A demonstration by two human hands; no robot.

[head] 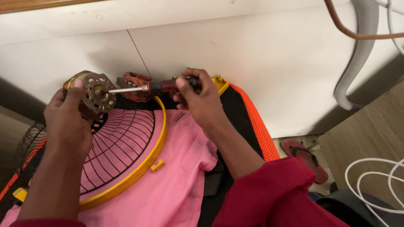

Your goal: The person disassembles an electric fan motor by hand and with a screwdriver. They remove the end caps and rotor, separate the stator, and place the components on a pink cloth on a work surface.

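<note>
- Left hand [67, 120] closed around fan motor [93, 90], held up above the yellow-rimmed fan guard [126, 147].
- Right hand [200, 98] grips red-and-black screwdriver [162, 87]; tip at the motor face.
- Judged: motor already off the fan; fastener work still in hand.
- 1 loose screw [179, 117] on pink cloth [176, 185].
- No packages, labels or signs visible.

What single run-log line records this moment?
left hand: grips fan motor | right hand: holds screwdriver, tip at motor | below: fan guard, pink cloth
</note>
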